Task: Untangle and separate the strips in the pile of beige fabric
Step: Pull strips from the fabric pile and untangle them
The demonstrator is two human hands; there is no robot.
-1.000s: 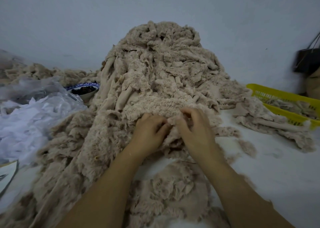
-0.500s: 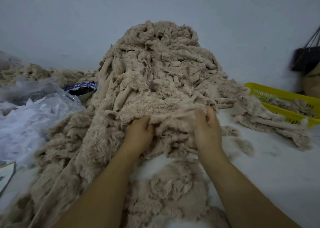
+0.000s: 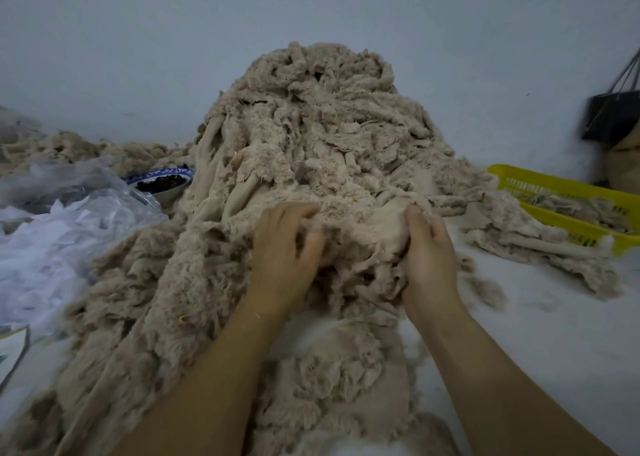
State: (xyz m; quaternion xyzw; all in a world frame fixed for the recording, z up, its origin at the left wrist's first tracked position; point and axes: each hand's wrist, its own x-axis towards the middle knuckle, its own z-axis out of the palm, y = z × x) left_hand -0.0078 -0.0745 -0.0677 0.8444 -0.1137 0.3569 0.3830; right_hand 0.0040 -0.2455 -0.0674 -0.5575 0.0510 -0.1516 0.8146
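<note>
Beige fabric pile (image 3: 311, 126) heaped on white table (image 3: 554, 334). L hand (image 3: 284, 248): fingers curled into a fold at pile's lower front, gripping it. R hand (image 3: 429, 258) nearby, clutching same layer. Yellow basket (image 3: 561, 192) at R.

— What are you seeing of the person?
— Two arms showing bare: left forearm (image 3: 207, 386) and right forearm (image 3: 502, 386) running uncovered to the left hand (image 3: 284, 251) and right hand (image 3: 431, 258), both bare too.

No legible text, label or number anywhere.
</note>
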